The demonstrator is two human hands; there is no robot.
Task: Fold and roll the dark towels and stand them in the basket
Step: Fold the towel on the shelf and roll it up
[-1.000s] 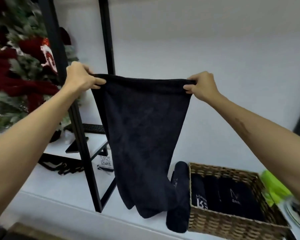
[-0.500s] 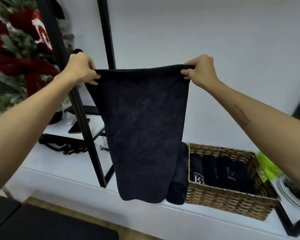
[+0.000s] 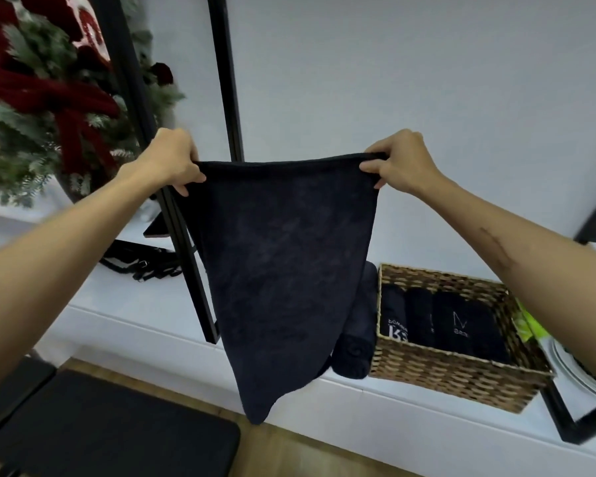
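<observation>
Hanging from both hands' pinching fingers [image 3: 195,177], the dark towel [image 3: 283,270] partly hides a rolled towel [image 3: 356,339] beside the basket [image 3: 461,376]

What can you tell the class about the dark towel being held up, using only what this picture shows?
The dark towel is navy-black, of soft, plush-looking cloth with no visible print. It hangs in the air, spread out in front of the white shelf, its top edge pulled taut. The left hand grips one top corner and the right hand pinches the other. It narrows downward to a point hanging below the shelf edge, left of the wicker basket.
</observation>
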